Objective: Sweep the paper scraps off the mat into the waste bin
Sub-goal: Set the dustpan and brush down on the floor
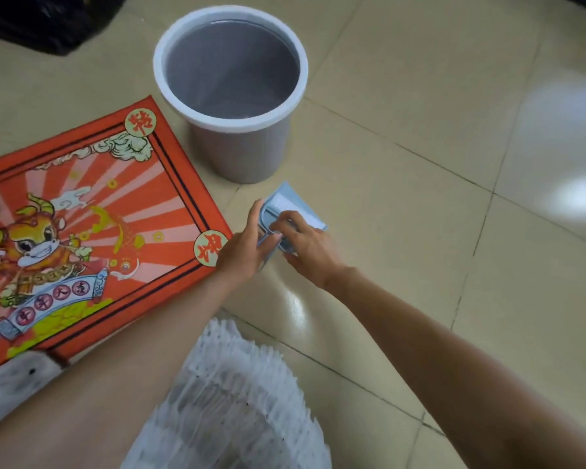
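- On the tiled floor [403, 231], just off the near right corner of the mat, both hands meet over a small grey-blue dustpan set [293, 211]; only the head view shows this.
- Left hand [247, 245]: fingers spread and slightly curled against the left edge of the set, touching it; I cannot tell whether this grip has closed on anything.
- Right hand [305, 245]: fingers bent down over the handle end of the set, pressing or pinching it; the grip looks closed on the set, though blur hides the fingertips.
- Left of both grips lies the mat [92, 211], red with a cartoon ox. Its visible face shows no paper scraps that I can make out.
- Beyond the grips, well apart from them and just past the mat's far right corner, stands the waste bin [230, 106], grey with a white rim, upright. Its inside is dim, so what it holds cannot be read.
- Judgement: the sweeping seems done or nearly so, since the mat looks clean. What remains appears to be handling the set itself, either fitting brush to pan or tipping any last load into the bin.
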